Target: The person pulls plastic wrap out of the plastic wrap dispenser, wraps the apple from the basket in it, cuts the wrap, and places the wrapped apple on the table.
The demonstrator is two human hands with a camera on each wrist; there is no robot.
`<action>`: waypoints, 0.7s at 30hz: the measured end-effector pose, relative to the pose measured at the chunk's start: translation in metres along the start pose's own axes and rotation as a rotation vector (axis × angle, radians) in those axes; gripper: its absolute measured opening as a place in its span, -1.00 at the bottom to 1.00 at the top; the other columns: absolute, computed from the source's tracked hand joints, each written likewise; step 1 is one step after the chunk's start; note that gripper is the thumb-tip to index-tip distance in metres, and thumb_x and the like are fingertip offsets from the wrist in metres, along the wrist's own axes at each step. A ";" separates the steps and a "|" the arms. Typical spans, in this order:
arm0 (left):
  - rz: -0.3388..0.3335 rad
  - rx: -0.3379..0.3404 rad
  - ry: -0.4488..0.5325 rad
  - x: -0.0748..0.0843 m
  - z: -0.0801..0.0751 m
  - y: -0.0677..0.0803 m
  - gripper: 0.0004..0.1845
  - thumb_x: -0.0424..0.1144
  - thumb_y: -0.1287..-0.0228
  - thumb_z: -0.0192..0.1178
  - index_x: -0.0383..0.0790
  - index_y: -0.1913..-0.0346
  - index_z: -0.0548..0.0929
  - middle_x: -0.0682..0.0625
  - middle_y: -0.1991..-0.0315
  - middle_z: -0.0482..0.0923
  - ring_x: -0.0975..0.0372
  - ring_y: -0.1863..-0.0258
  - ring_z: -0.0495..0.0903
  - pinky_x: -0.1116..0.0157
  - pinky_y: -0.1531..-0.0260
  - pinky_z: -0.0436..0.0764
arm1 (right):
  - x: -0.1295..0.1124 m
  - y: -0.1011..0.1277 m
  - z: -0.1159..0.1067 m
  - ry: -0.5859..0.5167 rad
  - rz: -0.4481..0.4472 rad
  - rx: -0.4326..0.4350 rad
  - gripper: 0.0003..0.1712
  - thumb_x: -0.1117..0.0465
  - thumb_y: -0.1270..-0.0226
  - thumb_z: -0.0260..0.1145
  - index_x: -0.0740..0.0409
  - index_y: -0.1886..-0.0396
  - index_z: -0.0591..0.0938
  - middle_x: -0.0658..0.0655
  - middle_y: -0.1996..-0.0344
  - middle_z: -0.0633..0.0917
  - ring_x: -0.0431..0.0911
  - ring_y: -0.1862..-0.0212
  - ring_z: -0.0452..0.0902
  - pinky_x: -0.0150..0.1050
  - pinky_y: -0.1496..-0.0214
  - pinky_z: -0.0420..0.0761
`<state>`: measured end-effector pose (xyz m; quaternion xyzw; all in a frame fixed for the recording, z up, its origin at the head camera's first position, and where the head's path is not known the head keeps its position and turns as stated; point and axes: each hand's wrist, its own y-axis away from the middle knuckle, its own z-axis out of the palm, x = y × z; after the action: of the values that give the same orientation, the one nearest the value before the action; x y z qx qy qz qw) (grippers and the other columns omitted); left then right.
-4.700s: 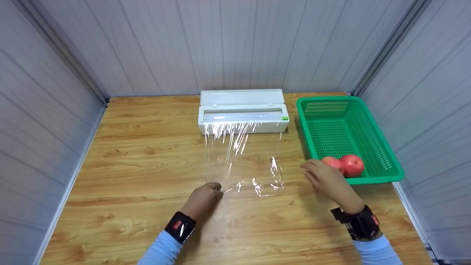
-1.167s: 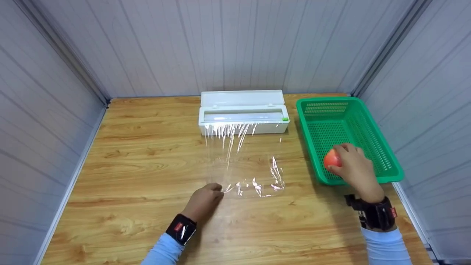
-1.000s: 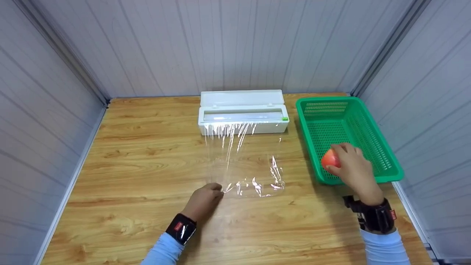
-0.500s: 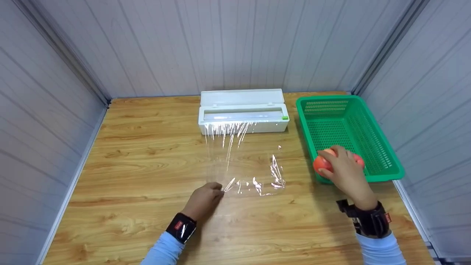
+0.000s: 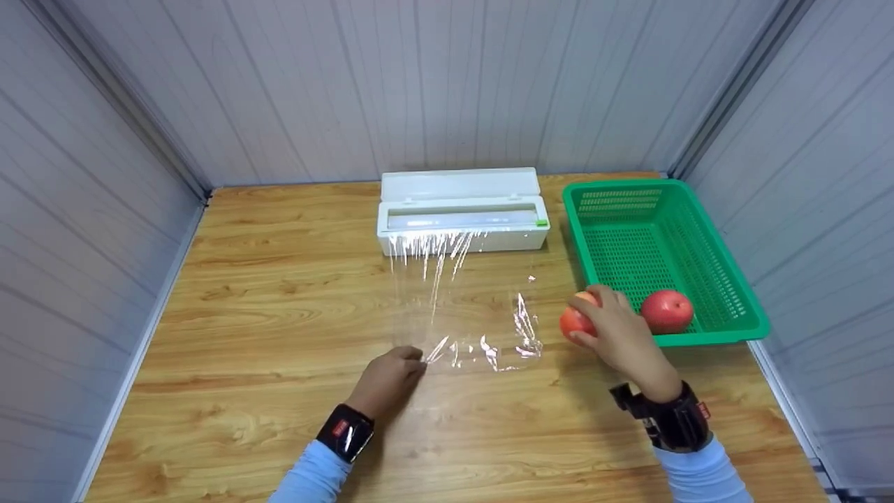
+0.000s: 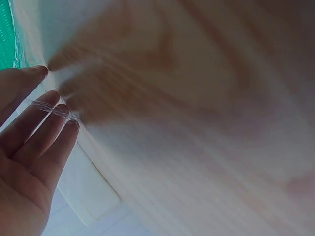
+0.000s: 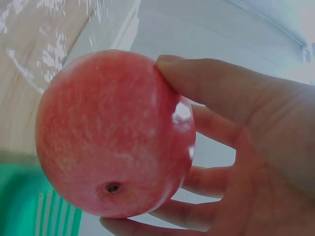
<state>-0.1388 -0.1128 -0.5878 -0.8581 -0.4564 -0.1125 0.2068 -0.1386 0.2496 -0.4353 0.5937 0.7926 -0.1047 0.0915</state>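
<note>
Clear plastic wrap (image 5: 482, 300) stretches from a white dispenser box (image 5: 462, 241) toward me over the wooden table. At its near left corner my left hand (image 5: 387, 377) rests with fingertips down on the table; the left wrist view shows fairly straight fingers (image 6: 42, 142), the thumb apart from them, and a gathered strand of wrap across the fingertips. My right hand (image 5: 620, 335) grips a red apple (image 5: 577, 323) just left of the green basket (image 5: 590, 269), thumb on one side and fingers curled round the other. A second apple (image 5: 667, 311) lies in the basket's near end.
The dispenser's lid (image 5: 458, 185) stands up at the back, and a roll of wrap (image 5: 461, 219) shows inside, with a small green piece (image 5: 541, 223) at the right end. Pale panel walls (image 5: 447, 84) enclose the table (image 5: 279, 419) at the back and sides.
My right hand, empty at first beside the basket, reached in, took hold of an apple and carried it left over the rim. The left hand has stayed at the wrap's corner.
</note>
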 end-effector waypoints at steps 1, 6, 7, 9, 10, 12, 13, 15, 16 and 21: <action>-0.002 -0.001 -0.001 0.000 0.000 0.000 -0.88 -0.31 -0.18 0.28 -0.22 0.25 0.76 -0.11 0.13 0.65 0.08 0.10 0.65 0.19 0.06 0.64 | -0.003 -0.001 0.003 -0.004 -0.007 -0.007 -0.43 0.10 -0.12 0.43 0.12 -0.15 0.55 0.38 -0.16 0.43 0.31 -0.17 0.34 0.25 0.17 0.59; -0.017 -0.012 -0.011 0.001 0.000 -0.001 -0.87 -0.28 -0.19 0.27 -0.21 0.24 0.75 -0.11 0.12 0.65 0.08 0.11 0.65 0.18 0.06 0.64 | -0.017 -0.008 0.020 -0.032 -0.029 -0.034 -0.40 0.08 -0.07 0.45 0.10 -0.15 0.56 0.40 -0.16 0.45 0.27 -0.17 0.36 0.20 0.07 0.58; -0.020 -0.010 -0.013 0.001 0.000 -0.001 -0.87 -0.27 -0.19 0.27 -0.21 0.24 0.75 -0.10 0.13 0.65 0.08 0.11 0.65 0.18 0.07 0.64 | -0.021 -0.010 0.023 -0.038 -0.031 -0.041 -0.40 0.08 -0.07 0.46 0.08 -0.16 0.56 0.40 -0.15 0.46 0.26 -0.17 0.36 0.19 0.04 0.57; -0.019 -0.004 -0.021 0.001 -0.001 -0.001 -0.87 -0.27 -0.19 0.27 -0.21 0.25 0.76 -0.09 0.14 0.65 0.09 0.12 0.65 0.19 0.08 0.64 | -0.026 -0.014 0.031 -0.040 -0.042 -0.060 -0.40 0.08 -0.08 0.45 0.07 -0.16 0.56 0.39 -0.15 0.47 0.25 -0.16 0.37 0.18 0.00 0.55; -0.017 0.001 -0.026 0.001 -0.001 -0.001 -0.88 -0.27 -0.19 0.28 -0.20 0.26 0.76 -0.09 0.15 0.65 0.10 0.13 0.66 0.20 0.09 0.65 | -0.028 -0.016 0.034 -0.037 -0.049 -0.071 -0.41 0.07 -0.09 0.45 0.06 -0.16 0.56 0.39 -0.15 0.47 0.25 -0.16 0.37 0.18 0.00 0.54; -0.014 0.006 -0.030 0.002 -0.001 -0.001 -0.88 -0.27 -0.19 0.28 -0.20 0.26 0.77 -0.08 0.16 0.66 0.11 0.14 0.66 0.21 0.10 0.65 | -0.033 -0.020 0.041 -0.040 -0.065 -0.093 -0.42 0.06 -0.10 0.43 0.04 -0.15 0.56 0.37 -0.16 0.47 0.24 -0.16 0.38 0.17 -0.02 0.55; -0.011 0.008 -0.031 0.002 -0.001 -0.001 -0.88 -0.27 -0.19 0.27 -0.20 0.27 0.77 -0.08 0.16 0.66 0.12 0.14 0.66 0.22 0.11 0.65 | -0.035 -0.022 0.046 -0.046 -0.080 -0.096 -0.43 0.06 -0.10 0.43 0.04 -0.15 0.56 0.36 -0.17 0.47 0.24 -0.16 0.38 0.16 -0.02 0.55; -0.004 0.008 -0.031 0.002 -0.001 -0.001 -0.88 -0.28 -0.18 0.28 -0.20 0.27 0.77 -0.08 0.16 0.66 0.11 0.15 0.66 0.22 0.11 0.65 | -0.039 -0.025 0.054 -0.067 -0.106 -0.100 -0.43 0.08 -0.09 0.44 0.05 -0.14 0.57 0.35 -0.18 0.46 0.23 -0.18 0.38 0.15 -0.06 0.55; -0.004 0.005 -0.028 0.002 -0.001 -0.002 -0.88 -0.28 -0.18 0.28 -0.21 0.26 0.76 -0.08 0.16 0.66 0.11 0.14 0.66 0.22 0.11 0.65 | -0.041 -0.027 0.059 -0.080 -0.119 -0.099 -0.43 0.09 -0.09 0.44 0.05 -0.14 0.57 0.34 -0.19 0.46 0.23 -0.19 0.38 0.14 -0.06 0.55; -0.018 -0.004 -0.019 0.002 -0.001 -0.002 -0.87 -0.28 -0.18 0.28 -0.22 0.25 0.76 -0.09 0.15 0.65 0.10 0.13 0.65 0.20 0.09 0.64 | -0.050 -0.034 0.079 -0.129 -0.199 -0.059 -0.42 0.14 -0.03 0.48 0.08 -0.12 0.59 0.33 -0.16 0.48 0.23 -0.20 0.38 0.15 -0.11 0.53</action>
<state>-0.1391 -0.1106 -0.5853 -0.8555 -0.4657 -0.1071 0.1995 -0.1558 0.1721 -0.4960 0.5012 0.8428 -0.1276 0.1488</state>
